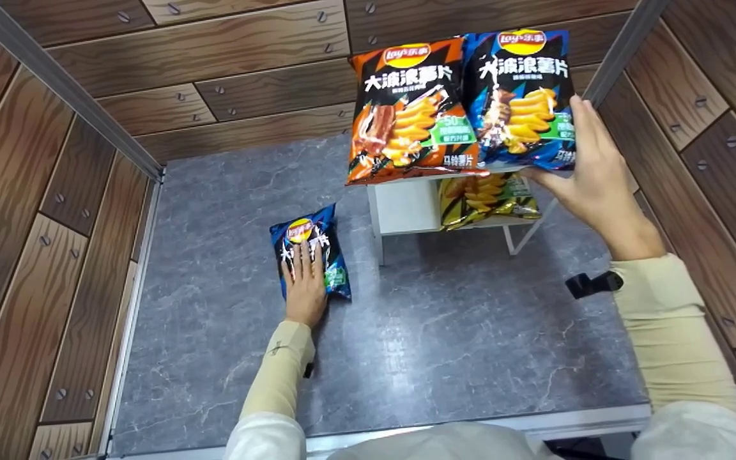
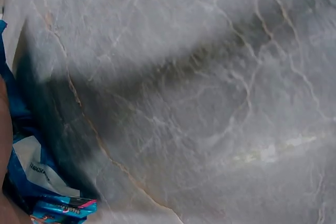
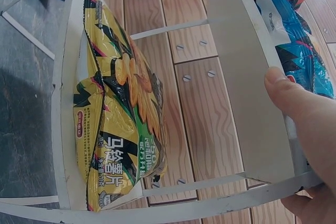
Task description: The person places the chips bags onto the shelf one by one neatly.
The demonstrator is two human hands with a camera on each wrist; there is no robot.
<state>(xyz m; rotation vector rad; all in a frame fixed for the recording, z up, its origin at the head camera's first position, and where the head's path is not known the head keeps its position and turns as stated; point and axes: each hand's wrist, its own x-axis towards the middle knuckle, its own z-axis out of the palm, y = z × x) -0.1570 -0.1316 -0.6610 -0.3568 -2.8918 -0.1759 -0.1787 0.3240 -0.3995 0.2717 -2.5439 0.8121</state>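
A blue Lay's chip bag (image 1: 336,252) lies flat on the grey marbled table. My left hand (image 1: 306,284) rests on it with fingers straight; in the left wrist view only the edge of the blue bag (image 2: 39,177) shows. My right hand (image 1: 598,172) grips the right front corner of a white two-tier rack (image 1: 406,207), its thumb on the top board's edge and its fingers along the outer side. On the top board, an orange chip bag (image 1: 409,121) stands beside another blue chip bag (image 1: 521,96), close to my right fingers. A yellow chip bag (image 3: 121,114) sits on the lower tier.
Wood-patterned panels (image 1: 227,51) enclose the table at the back and both sides. Metal posts (image 1: 68,83) stand at the back corners. Grey marbled tabletop (image 1: 214,358) extends in front of the rack and left of it.
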